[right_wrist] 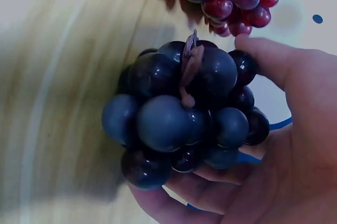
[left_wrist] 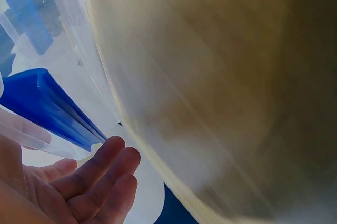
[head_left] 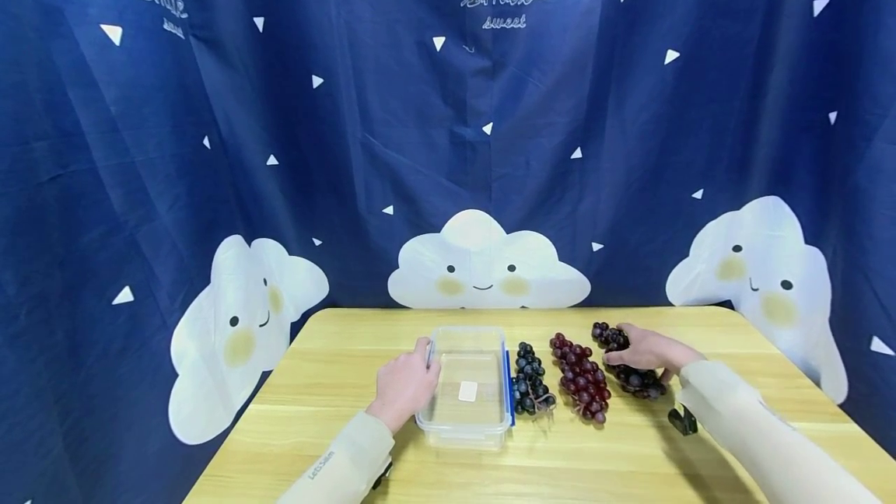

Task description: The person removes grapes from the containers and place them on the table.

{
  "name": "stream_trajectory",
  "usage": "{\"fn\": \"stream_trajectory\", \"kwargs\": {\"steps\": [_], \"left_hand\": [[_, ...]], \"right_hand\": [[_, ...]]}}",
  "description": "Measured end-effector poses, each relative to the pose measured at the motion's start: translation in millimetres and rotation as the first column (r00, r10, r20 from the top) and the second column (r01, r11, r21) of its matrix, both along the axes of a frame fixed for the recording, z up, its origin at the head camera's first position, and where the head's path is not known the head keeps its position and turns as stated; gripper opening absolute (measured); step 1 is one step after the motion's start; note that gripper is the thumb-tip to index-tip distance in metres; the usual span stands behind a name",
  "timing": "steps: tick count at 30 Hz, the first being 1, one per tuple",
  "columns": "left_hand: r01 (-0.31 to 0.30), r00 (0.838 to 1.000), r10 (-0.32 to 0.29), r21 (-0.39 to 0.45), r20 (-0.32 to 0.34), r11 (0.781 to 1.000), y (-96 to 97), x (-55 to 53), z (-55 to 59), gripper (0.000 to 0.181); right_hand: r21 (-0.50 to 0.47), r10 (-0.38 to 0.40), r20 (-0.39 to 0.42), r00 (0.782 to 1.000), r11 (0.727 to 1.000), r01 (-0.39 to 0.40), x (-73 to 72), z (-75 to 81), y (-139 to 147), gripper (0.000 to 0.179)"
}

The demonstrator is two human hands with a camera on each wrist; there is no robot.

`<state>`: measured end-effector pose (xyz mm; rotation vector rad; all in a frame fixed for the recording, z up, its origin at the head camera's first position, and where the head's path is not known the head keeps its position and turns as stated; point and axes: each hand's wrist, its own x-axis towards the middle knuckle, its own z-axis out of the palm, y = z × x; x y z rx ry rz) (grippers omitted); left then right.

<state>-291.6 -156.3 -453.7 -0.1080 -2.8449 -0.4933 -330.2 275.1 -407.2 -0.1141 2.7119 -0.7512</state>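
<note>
A clear plastic food container (head_left: 465,430) with blue side clips stands on the table. My left hand (head_left: 406,387) holds its left side, the thumb at the rim. In the left wrist view, the fingertips (left_wrist: 113,145) are beside a blue clip (left_wrist: 50,108). My right hand (head_left: 647,352) grips a bunch of black grapes (head_left: 640,379), which hides part of that hand's fingers in the right wrist view (right_wrist: 174,113). Left of it lies a bunch of red grapes (head_left: 582,379). Another bunch of black grapes (head_left: 530,376) lies against the container's right side.
The wooden table (head_left: 315,387) ends at a back edge just behind the container and the grapes. A dark blue curtain (head_left: 336,138) with white clouds hangs behind it. A white label (head_left: 467,391) shows in the container's base.
</note>
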Motion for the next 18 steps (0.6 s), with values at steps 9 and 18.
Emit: {"fn": "stream_trajectory", "kwargs": {"steps": [9,18], "left_hand": [[0.005,1.000,-0.005,0.000,-0.003,1.000,0.1,1.4,-0.4,0.049],[0.003,1.000,-0.003,0.001,0.002,1.000,-0.7,1.3,-0.8,0.050]], "right_hand": [[0.086,-0.021,-0.056,0.998,0.996,0.026,9.8,-4.4,-1,0.089],[0.070,0.006,-0.077,0.997,0.998,-0.001,16.8,-4.7,1,0.084]]}}
